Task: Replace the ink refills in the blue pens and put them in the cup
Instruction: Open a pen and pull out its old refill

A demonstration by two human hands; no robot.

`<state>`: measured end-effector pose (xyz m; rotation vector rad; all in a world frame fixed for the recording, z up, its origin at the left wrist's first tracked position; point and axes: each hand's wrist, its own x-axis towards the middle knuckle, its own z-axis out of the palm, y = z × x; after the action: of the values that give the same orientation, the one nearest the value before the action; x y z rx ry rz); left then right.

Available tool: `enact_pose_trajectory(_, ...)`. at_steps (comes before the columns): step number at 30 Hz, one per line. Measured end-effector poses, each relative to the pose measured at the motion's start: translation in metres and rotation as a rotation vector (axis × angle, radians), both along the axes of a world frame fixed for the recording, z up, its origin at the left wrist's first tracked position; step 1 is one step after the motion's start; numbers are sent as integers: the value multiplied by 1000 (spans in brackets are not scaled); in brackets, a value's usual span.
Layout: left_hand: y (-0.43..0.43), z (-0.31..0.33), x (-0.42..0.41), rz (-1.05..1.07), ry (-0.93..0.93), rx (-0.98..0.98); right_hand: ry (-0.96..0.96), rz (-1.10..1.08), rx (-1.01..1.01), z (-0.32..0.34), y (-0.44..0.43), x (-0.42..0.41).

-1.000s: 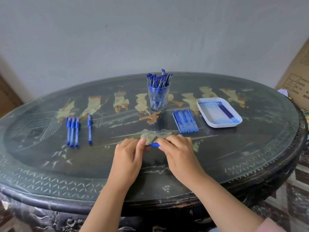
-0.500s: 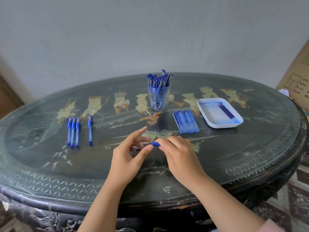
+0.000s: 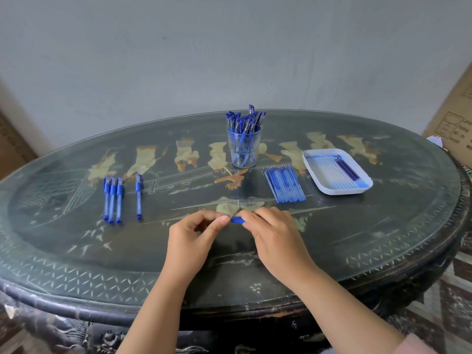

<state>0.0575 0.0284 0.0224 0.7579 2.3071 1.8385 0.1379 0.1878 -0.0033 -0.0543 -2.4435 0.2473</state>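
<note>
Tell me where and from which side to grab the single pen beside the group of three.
Pinch the single pen across its clear middle barrel, straight down from above. It lies flat on the table, pointing away from you, with bare tabletop along both long sides; the three pens lie apart.

One blue pen point(image 3: 238, 220) was pinched level between the left hand point(image 3: 194, 233) and the right hand point(image 3: 270, 233), with only its ribbed grip showing. Three capped pens point(image 3: 112, 199) lay side by side at far left, with a fourth pen point(image 3: 138, 196) near them. The clear cup point(image 3: 244, 149) stood upright, full of pens. A row of refills point(image 3: 284, 184) lay to its right.
</note>
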Motion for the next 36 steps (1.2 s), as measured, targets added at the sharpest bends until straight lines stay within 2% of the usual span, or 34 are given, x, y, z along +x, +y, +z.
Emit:
enact_pose_trajectory(7, -1, 1, -2, -62, -59, 38, -28, 5, -21, 3, 0, 1)
enact_pose_trajectory(15, 2, 0, -2, 77, -73, 14, 49, 5, -1, -1, 1, 1)
enact_pose_trajectory(21, -1, 1, -3, 206, -98, 122, 135, -32, -59, -1, 3, 2)
enact_pose_trajectory(27, -3, -2, -4, 264, -32, 41, 142, -38, -119, 0, 3, 2)
enact_pose_trajectory(29, -3, -3, -4, 223, 69, -62, 142, -44, -130, 0, 4, 3)
enact_pose_trajectory(32, -3, -8, -4, 130, 360, -194, 147, -46, -132, 0, 4, 2)
enact_pose_trajectory(36, -7, -13, -9, 57, 516, -257, 147, -54, -122, 0, 4, 2)
